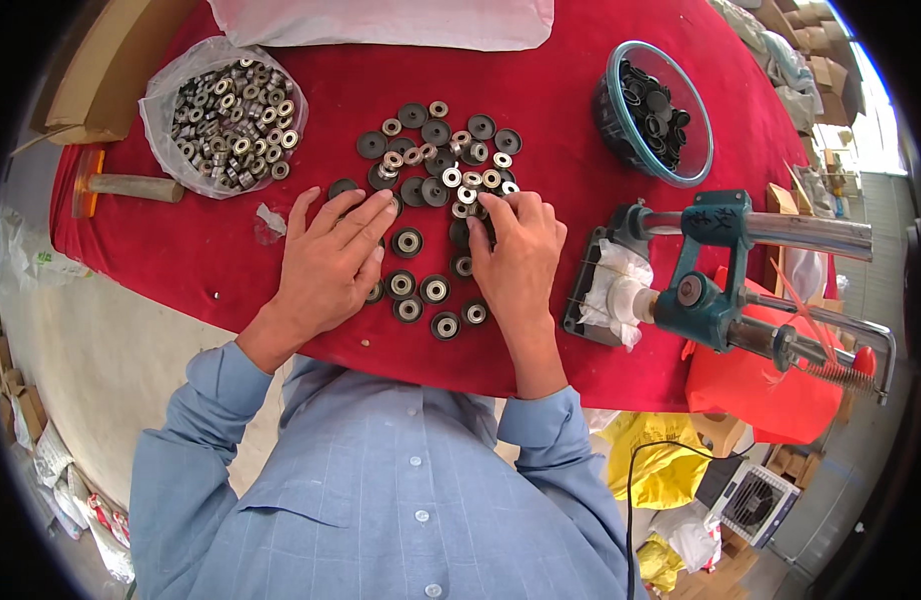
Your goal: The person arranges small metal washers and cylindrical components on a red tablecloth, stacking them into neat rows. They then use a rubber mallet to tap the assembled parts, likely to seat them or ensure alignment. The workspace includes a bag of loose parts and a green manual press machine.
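Note:
Small steel ball bearings (474, 180) and round black caps (372, 145) lie mixed in the middle of the red-covered table. Nearer to me, several black caps have a bearing seated inside, such as this capped bearing (435, 289). My left hand (326, 262) lies over the left side of the group, fingers stretched out and partly covering some caps. At the right side, my right hand (522, 250) has its thumb and index finger closed about a bearing at the edge of the loose ones. The fingers hide part of it.
A plastic bag full of bearings (161, 110) stands at the far left, near a wooden-handled hammer (136, 187). A clear tub (703, 150) of black caps is at the far right. The green hand press (716, 265) stands right of my right hand. A white sack (381, 25) lies at the back.

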A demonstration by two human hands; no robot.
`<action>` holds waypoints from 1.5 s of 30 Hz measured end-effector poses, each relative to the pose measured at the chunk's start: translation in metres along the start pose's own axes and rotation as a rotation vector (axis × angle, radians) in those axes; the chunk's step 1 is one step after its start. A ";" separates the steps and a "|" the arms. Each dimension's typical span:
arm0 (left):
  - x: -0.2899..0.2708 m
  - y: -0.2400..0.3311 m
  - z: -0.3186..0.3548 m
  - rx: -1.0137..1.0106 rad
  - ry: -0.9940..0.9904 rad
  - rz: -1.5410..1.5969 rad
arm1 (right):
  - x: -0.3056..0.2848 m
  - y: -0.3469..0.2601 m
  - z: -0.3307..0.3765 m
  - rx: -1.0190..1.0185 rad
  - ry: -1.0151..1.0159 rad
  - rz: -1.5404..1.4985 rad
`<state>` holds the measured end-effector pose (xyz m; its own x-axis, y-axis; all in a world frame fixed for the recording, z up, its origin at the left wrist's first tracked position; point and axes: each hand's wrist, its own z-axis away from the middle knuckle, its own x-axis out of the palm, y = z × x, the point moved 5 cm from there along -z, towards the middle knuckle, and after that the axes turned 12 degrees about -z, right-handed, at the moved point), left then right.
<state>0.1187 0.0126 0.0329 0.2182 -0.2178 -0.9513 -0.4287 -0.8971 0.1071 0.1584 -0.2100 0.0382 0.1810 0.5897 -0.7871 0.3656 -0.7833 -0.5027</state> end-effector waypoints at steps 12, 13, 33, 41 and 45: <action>0.000 0.006 0.010 -0.037 -0.017 0.043 | -0.004 -0.006 0.012 -0.036 -0.040 -0.158; 0.000 0.007 0.010 -0.039 -0.019 0.046 | -0.002 -0.007 0.012 -0.043 -0.055 -0.132; 0.005 0.018 -0.050 -0.017 0.193 0.072 | 0.002 -0.031 0.036 -0.155 -0.039 0.099; 0.022 0.013 -0.060 -0.001 0.197 0.170 | -0.025 0.024 0.004 0.075 0.127 -0.150; 0.003 0.009 -0.056 -0.027 0.222 0.269 | -0.012 0.024 -0.001 0.023 0.107 -0.063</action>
<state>0.1645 -0.0173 0.0470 0.2871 -0.5231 -0.8024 -0.4741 -0.8055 0.3555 0.1655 -0.2362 0.0360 0.2551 0.6546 -0.7116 0.3587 -0.7475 -0.5591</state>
